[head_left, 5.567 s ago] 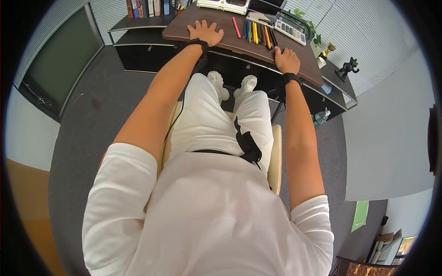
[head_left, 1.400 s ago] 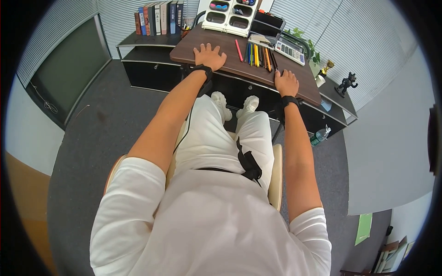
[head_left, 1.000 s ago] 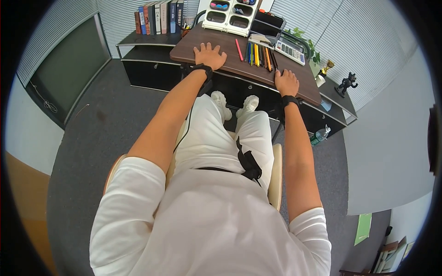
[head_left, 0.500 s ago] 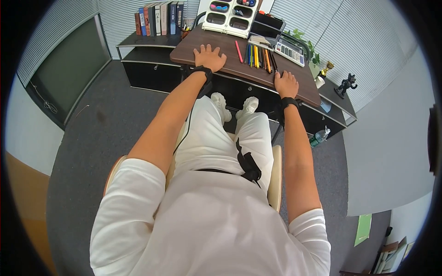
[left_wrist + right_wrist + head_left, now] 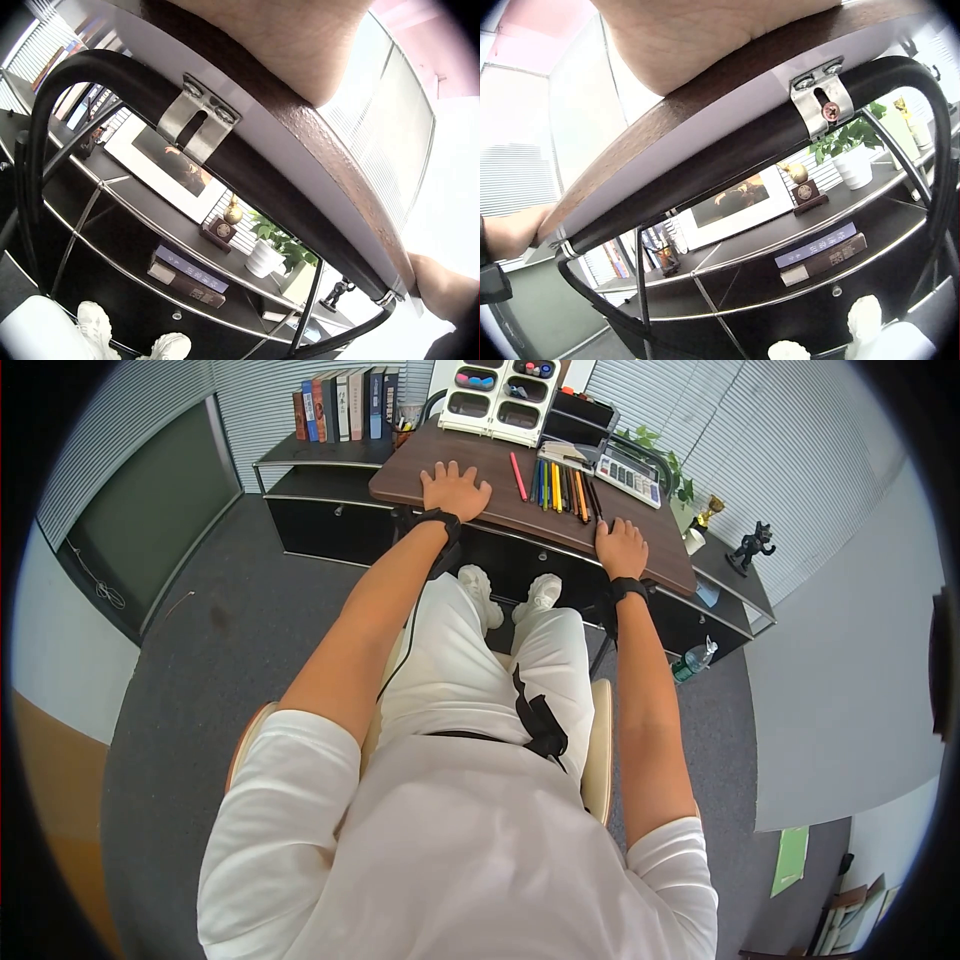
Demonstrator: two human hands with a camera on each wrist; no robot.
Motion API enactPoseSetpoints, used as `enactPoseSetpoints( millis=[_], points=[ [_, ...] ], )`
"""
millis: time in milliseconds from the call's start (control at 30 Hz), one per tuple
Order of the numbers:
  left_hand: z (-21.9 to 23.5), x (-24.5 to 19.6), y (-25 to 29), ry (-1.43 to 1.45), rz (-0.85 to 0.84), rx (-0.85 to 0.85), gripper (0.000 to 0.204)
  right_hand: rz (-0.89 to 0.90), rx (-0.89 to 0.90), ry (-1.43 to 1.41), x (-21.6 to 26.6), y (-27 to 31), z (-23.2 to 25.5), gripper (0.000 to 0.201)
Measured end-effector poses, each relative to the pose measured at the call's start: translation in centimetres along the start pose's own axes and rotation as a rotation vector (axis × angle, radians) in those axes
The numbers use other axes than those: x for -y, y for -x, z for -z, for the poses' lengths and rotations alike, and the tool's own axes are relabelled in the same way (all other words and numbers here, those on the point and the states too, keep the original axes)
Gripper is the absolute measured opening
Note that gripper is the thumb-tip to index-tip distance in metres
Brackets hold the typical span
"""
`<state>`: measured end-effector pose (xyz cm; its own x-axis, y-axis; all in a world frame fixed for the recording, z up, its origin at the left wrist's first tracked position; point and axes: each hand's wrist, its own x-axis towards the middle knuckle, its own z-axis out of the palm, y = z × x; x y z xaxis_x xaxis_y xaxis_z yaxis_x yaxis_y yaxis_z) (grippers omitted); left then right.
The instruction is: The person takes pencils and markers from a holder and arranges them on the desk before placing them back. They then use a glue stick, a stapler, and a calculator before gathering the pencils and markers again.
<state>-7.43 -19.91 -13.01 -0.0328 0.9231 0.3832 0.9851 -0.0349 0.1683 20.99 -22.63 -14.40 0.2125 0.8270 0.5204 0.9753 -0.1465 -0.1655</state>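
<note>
My left hand (image 5: pixel 455 490) rests flat with spread fingers on the front left of the brown desk (image 5: pixel 410 468). Near the right front edge lies my right hand (image 5: pixel 621 548), palm down. Neither hand holds anything. Both wrist views show the heel of a palm (image 5: pixel 300 52) on the desk's rim. Between and beyond the hands is a row of coloured pencils or pens (image 5: pixel 562 488), the darkest ones close to the right fingertips. A pinkish-red pen (image 5: pixel 518 476) lies apart to their left. Behind the row, at right, sits a calculator (image 5: pixel 630 478).
A white organizer with compartments (image 5: pixel 497 400) stands at the desk's back, beside a black holder (image 5: pixel 580 418). Books (image 5: pixel 345 405) line the left shelf. A trophy (image 5: pixel 710 508) and black figurine (image 5: pixel 752 546) stand at right, a bottle (image 5: pixel 694 658) below. Black tube legs (image 5: pixel 247 187) run under the desktop.
Since the oldest frame the head view has tilted up, bringing more of the organizer and books into sight. Both hands stay in place on the desk.
</note>
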Motion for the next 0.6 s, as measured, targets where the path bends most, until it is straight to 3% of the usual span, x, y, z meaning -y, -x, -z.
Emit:
enactPoseSetpoints(
  millis=[433,600],
  points=[
    [-0.4,0.1,0.0,0.017,0.006,-0.012,0.057,-0.005,-0.020,0.007,-0.1,0.0,-0.4,0.054],
    [-1.4,0.2,-0.3,0.087,-0.009,-0.095,0.055,-0.005,-0.019,0.016,-0.1,0.1,-0.3,0.054]
  ],
)
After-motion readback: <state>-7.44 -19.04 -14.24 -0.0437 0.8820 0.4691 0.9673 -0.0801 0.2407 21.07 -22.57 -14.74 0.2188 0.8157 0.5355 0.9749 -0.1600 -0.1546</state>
